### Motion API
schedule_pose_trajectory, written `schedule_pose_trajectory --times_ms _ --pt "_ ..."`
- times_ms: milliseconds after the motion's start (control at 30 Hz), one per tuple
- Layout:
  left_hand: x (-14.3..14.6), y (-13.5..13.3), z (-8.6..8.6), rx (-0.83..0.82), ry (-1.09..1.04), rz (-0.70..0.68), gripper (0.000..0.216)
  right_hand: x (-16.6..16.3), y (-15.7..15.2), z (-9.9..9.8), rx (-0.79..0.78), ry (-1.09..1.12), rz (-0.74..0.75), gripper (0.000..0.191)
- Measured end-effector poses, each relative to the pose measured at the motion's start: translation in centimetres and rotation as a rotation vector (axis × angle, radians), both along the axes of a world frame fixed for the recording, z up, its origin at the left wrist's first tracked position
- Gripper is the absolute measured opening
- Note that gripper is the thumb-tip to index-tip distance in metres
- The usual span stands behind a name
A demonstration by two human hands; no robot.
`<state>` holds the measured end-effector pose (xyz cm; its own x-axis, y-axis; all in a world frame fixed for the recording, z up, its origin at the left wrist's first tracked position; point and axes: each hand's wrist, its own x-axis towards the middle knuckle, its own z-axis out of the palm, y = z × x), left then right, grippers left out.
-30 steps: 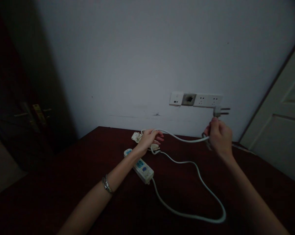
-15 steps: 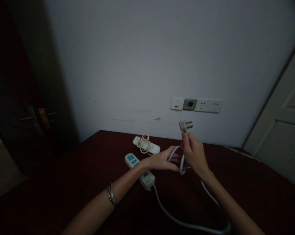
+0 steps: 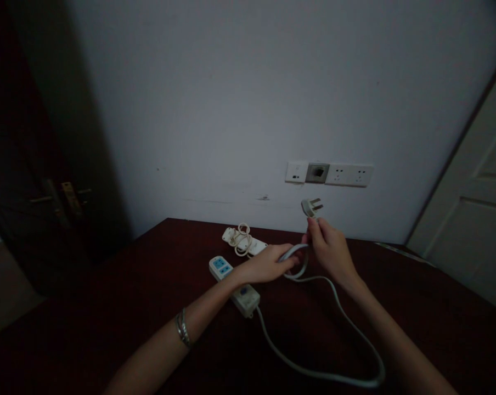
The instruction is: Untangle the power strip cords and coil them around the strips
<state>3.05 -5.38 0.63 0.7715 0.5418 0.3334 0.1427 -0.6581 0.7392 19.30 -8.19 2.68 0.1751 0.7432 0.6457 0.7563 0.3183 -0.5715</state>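
Pinched in my right hand (image 3: 329, 249) is the cord just below a grey-white plug (image 3: 309, 207), whose metal prongs point to the right. My left hand (image 3: 275, 262) has its fingers closed on a loop of the same power cord (image 3: 293, 252). From there the cord swings right and round along the table to a power strip (image 3: 246, 300) with blue socket faces. My left forearm passes over the middle of that strip and hides part of it. Just behind my left hand lies a second white power strip (image 3: 256, 247) with its thin cord bundled on top.
The dark red table (image 3: 182, 241) meets a pale wall, where a row of wall sockets (image 3: 349, 174) sits above the plug. A dark door with a brass handle (image 3: 71, 197) stands at left, a white door (image 3: 482, 219) at right. A flat strip (image 3: 404, 253) lies along the table's back right edge.
My left hand's fingers have closed around the cord loop. The cord's loop has shifted left, and its run to the right now curves visibly. The plug has tilted slightly.
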Motion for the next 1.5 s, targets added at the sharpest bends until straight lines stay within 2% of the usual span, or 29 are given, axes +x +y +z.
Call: schedule_pose_trajectory --times_ms 100,233,400,533,633,800,900,1167,1300,1500 --pt "-1.0 1.2 0.5 -0.130 -0.010 -0.046 0.035 0.9 0.6 0.1 -0.023 0.196 0.131 0.046" --pt "-2.3 3.0 0.6 -0.291 -0.026 -0.082 0.043 2.0 1.4 0.1 -0.090 0.371 0.228 0.047" --pt "-3.4 4.4 0.5 -0.375 -0.057 -0.171 0.043 3.2 2.0 0.1 -0.189 0.478 0.350 0.047" --pt "-3.9 4.6 0.4 -0.515 -0.072 -0.275 0.046 3.4 2.1 -0.1 -0.324 0.571 0.444 0.049" --pt "-3.9 4.4 0.4 -0.574 -0.129 -0.291 0.047 3.1 1.9 -0.1 -0.392 0.501 0.430 0.051" --pt "-3.7 3.4 1.5 -0.468 -0.133 -0.145 0.037 2.3 1.1 0.2 -0.296 0.078 0.307 0.044" --pt "-3.8 2.8 2.2 -0.416 -0.057 -0.101 0.031 2.2 0.7 0.1 -0.262 -0.075 0.298 0.042" --pt "-3.8 2.0 2.8 -0.221 0.065 -0.018 0.028 2.0 -0.6 0.1 -0.319 -0.124 0.337 0.042" --pt "-3.5 1.8 2.8 -0.055 0.045 0.098 0.025 1.6 -1.1 0.4 -0.354 -0.157 0.447 0.040" --pt "-3.5 2.3 2.3 0.038 -0.027 0.202 0.027 1.0 -1.4 0.5 -0.405 -0.208 0.514 0.036"
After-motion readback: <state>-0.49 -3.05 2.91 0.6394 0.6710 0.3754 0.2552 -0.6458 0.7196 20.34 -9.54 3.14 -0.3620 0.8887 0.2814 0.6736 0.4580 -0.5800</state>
